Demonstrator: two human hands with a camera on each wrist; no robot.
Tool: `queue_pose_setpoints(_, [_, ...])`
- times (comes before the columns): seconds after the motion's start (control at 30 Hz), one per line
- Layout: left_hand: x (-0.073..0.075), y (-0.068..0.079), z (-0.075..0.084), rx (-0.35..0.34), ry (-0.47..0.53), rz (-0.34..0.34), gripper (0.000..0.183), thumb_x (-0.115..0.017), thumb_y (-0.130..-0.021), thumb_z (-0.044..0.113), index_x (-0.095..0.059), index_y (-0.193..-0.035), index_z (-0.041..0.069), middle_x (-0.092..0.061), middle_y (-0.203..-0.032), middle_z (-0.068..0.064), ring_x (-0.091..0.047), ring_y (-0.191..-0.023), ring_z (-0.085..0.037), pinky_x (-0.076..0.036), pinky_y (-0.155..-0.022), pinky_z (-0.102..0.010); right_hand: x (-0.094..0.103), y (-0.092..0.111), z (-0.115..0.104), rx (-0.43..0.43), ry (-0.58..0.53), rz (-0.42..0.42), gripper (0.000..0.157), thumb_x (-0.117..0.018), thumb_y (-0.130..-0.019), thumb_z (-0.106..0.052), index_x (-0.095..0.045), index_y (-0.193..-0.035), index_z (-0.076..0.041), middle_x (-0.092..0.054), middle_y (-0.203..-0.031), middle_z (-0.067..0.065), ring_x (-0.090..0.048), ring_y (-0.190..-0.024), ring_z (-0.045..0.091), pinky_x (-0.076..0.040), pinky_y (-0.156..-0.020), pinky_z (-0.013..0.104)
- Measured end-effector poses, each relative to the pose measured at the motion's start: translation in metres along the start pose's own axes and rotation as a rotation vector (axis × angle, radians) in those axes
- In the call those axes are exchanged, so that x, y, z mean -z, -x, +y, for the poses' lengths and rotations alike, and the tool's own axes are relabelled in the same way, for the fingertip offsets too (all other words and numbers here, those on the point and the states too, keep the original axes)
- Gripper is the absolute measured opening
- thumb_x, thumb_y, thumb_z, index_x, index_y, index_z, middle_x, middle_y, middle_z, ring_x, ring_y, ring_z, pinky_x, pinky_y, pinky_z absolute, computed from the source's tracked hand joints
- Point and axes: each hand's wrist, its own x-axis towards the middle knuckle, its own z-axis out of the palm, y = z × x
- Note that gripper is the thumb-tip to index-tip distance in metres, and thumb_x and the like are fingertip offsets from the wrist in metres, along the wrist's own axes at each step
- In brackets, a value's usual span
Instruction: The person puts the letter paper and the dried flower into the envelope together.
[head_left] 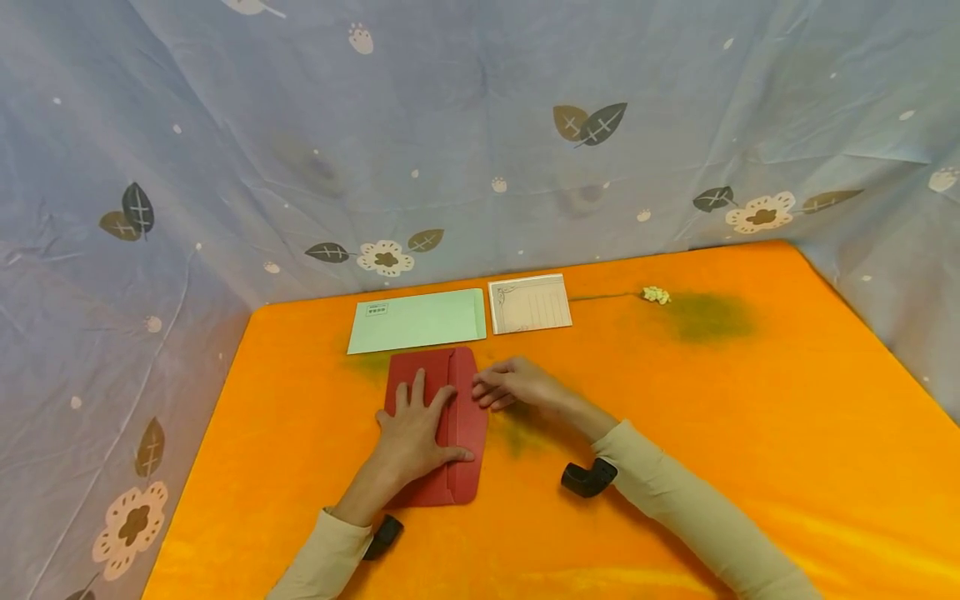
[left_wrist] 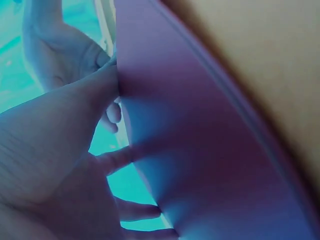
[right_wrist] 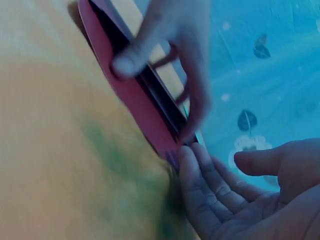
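Note:
A red envelope (head_left: 431, 490) lies on the orange cloth in the head view, its flap (head_left: 468, 417) folded out to the right. My left hand (head_left: 412, 437) rests on it with spread fingers, the thumb reaching over onto the flap. At the flap's right edge is my right hand (head_left: 517, 385), its fingertips touching or very near the upper part. The right wrist view shows the envelope's dark opening (right_wrist: 155, 95) under the left hand (right_wrist: 175, 40); the right hand (right_wrist: 250, 200) has its fingers extended at the corner, thumb apart. In the left wrist view the envelope (left_wrist: 200, 125) hides the left fingertips.
Behind the red envelope lie a pale green envelope (head_left: 420, 321) and a cream lined card (head_left: 531, 305). A stem with a small yellow flower (head_left: 656, 295) lies to their right. Patterned grey-blue cloth (head_left: 480, 150) hangs around the orange table (head_left: 750, 400).

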Motion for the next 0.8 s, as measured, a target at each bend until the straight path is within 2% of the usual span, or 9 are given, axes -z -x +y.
queue_pose_setpoints(0.17, [0.014,-0.002,0.0,0.012,-0.001,-0.047,0.091,-0.066,-0.08,0.066,-0.035,-0.153,0.02,-0.017,-0.158,-0.026,-0.021,-0.14,-0.051,-0.029,-0.093,-0.078,0.021,-0.005,-0.005,0.036,-0.025,0.041,0.037,-0.044,-0.106,-0.013,-0.055,-0.128,0.014,-0.066,-0.114,0.027,-0.069,-0.095,0.027,-0.055,-0.086,0.037])
queue_pose_setpoints(0.27, [0.031,-0.01,-0.001,-0.009,0.024,-0.022,0.084,-0.057,-0.089,0.063,-0.03,-0.155,0.018,-0.017,-0.159,-0.025,-0.015,-0.144,-0.049,-0.021,-0.101,-0.076,0.032,-0.007,-0.01,0.069,-0.043,0.092,0.037,-0.044,-0.105,-0.012,-0.053,-0.129,0.015,-0.065,-0.116,0.029,-0.068,-0.101,0.032,-0.053,-0.089,0.04])
queue_pose_setpoints(0.4, [0.051,-0.035,-0.008,-0.102,0.072,0.086,0.081,-0.06,-0.092,0.055,-0.03,-0.154,0.011,-0.025,-0.156,-0.025,-0.02,-0.143,-0.047,-0.019,-0.111,-0.066,0.043,-0.017,-0.018,0.106,-0.083,0.174,0.037,-0.046,-0.104,-0.011,-0.053,-0.129,0.016,-0.063,-0.118,0.031,-0.065,-0.108,0.037,-0.052,-0.091,0.04])
queue_pose_setpoints(0.47, [0.057,-0.053,-0.012,-0.134,0.071,0.135,0.083,-0.063,-0.091,0.053,-0.032,-0.152,0.008,-0.033,-0.153,-0.024,-0.028,-0.14,-0.045,-0.023,-0.112,-0.06,0.045,-0.024,-0.022,0.105,-0.109,0.208,0.037,-0.047,-0.104,-0.011,-0.052,-0.13,0.015,-0.062,-0.121,0.031,-0.063,-0.111,0.037,-0.052,-0.092,0.038])
queue_pose_setpoints(0.53, [0.06,-0.074,-0.016,-0.142,0.058,0.15,0.084,-0.066,-0.089,0.052,-0.034,-0.151,0.004,-0.039,-0.149,-0.023,-0.035,-0.137,-0.042,-0.026,-0.112,-0.056,0.047,-0.033,-0.025,0.109,-0.126,0.23,0.039,-0.047,-0.104,-0.011,-0.05,-0.133,0.015,-0.06,-0.123,0.032,-0.062,-0.113,0.038,-0.051,-0.093,0.038])
queue_pose_setpoints(0.63, [0.059,-0.106,-0.022,-0.138,0.021,0.109,0.086,-0.067,-0.088,0.053,-0.034,-0.15,0.003,-0.043,-0.147,-0.021,-0.039,-0.135,-0.04,-0.03,-0.11,-0.055,0.048,-0.045,-0.027,0.106,-0.145,0.257,0.039,-0.047,-0.104,-0.011,-0.049,-0.134,0.014,-0.058,-0.126,0.032,-0.059,-0.116,0.04,-0.05,-0.094,0.038])
queue_pose_setpoints(0.73, [0.055,-0.132,-0.027,-0.166,0.009,-0.002,0.089,-0.067,-0.086,0.054,-0.031,-0.152,0.005,-0.036,-0.152,-0.021,-0.035,-0.138,-0.039,-0.028,-0.112,-0.054,0.048,-0.056,-0.027,0.115,-0.141,0.263,0.039,-0.046,-0.104,-0.009,-0.048,-0.135,0.014,-0.057,-0.127,0.033,-0.058,-0.116,0.041,-0.05,-0.094,0.04])
queue_pose_setpoints(0.8, [0.052,-0.145,-0.03,-0.191,0.007,-0.09,0.091,-0.069,-0.086,0.052,-0.027,-0.154,0.007,-0.028,-0.156,-0.021,-0.026,-0.143,-0.039,-0.023,-0.115,-0.053,0.048,-0.062,-0.027,0.115,-0.126,0.262,0.039,-0.046,-0.104,-0.009,-0.048,-0.134,0.015,-0.057,-0.127,0.032,-0.059,-0.116,0.04,-0.05,-0.094,0.04])
